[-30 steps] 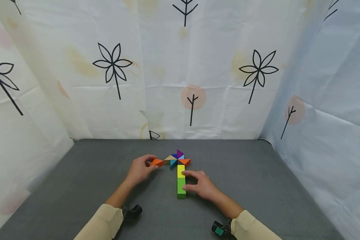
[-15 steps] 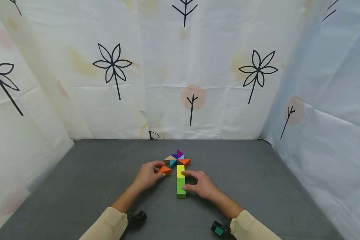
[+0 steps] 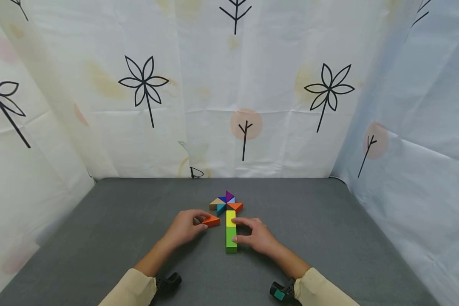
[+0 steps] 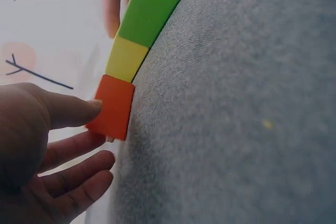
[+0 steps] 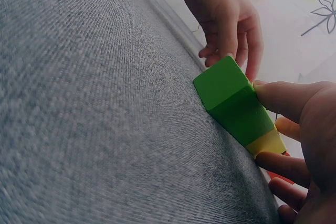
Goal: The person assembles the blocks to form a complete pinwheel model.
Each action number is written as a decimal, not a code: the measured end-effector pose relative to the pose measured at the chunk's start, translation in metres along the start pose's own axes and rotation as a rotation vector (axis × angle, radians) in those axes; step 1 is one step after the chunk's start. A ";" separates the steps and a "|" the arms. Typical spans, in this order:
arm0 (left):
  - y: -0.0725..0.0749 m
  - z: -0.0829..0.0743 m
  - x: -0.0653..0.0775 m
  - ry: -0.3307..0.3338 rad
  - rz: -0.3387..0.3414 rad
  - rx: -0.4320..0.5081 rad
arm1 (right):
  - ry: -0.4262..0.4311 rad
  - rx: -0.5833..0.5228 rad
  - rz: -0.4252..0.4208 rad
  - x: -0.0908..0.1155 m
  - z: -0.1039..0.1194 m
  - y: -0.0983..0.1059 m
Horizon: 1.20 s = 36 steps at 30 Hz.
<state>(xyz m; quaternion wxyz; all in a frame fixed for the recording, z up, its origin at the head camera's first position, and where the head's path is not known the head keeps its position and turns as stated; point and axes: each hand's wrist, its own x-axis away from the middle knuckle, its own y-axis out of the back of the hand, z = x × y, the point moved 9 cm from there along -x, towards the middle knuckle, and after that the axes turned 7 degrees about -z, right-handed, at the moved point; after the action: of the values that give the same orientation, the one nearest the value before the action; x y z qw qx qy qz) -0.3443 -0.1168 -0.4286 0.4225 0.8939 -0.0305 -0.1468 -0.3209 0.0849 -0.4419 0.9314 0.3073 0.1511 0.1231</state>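
My left hand (image 3: 185,226) pinches an orange triangular block (image 3: 212,221) between thumb and fingers, just left of the column of blocks. In the left wrist view the thumb lies on this block's (image 4: 112,106) face. A yellow block (image 3: 230,217) and a green block (image 3: 231,237) lie end to end as the column. My right hand (image 3: 261,238) rests at its right side, index fingertip at the yellow block and thumb at the green one. In the right wrist view the thumb touches the green block's (image 5: 239,103) edge, the fingers apart from it.
Beyond the yellow block, small triangular blocks form a pinwheel: purple (image 3: 229,196), a second orange triangle (image 3: 235,206), tan (image 3: 216,203), teal (image 3: 220,208) and blues. They lie on a grey cloth-covered table (image 3: 310,221), with a patterned white curtain (image 3: 214,85) behind.
My left hand has brought the orange triangular block from beside the tan triangle toward me and to the right, turning it slightly. My right hand and the column have stayed put.
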 end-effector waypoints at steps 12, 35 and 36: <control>-0.025 -0.022 0.010 -0.116 0.210 -0.017 | -0.002 0.001 -0.003 0.000 -0.001 0.000; -0.035 -0.038 0.010 -0.115 0.233 -0.016 | 0.015 -0.006 0.006 -0.002 0.000 -0.001; -0.035 -0.037 0.009 -0.110 0.230 -0.021 | 0.015 -0.008 0.007 -0.002 0.000 -0.001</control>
<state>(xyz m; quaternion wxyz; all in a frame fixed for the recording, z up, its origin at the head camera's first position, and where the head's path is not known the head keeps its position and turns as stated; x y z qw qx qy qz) -0.3275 -0.0682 -0.4352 0.4434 0.8707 -0.1543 -0.1463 -0.3222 0.0836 -0.4419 0.9311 0.3031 0.1565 0.1290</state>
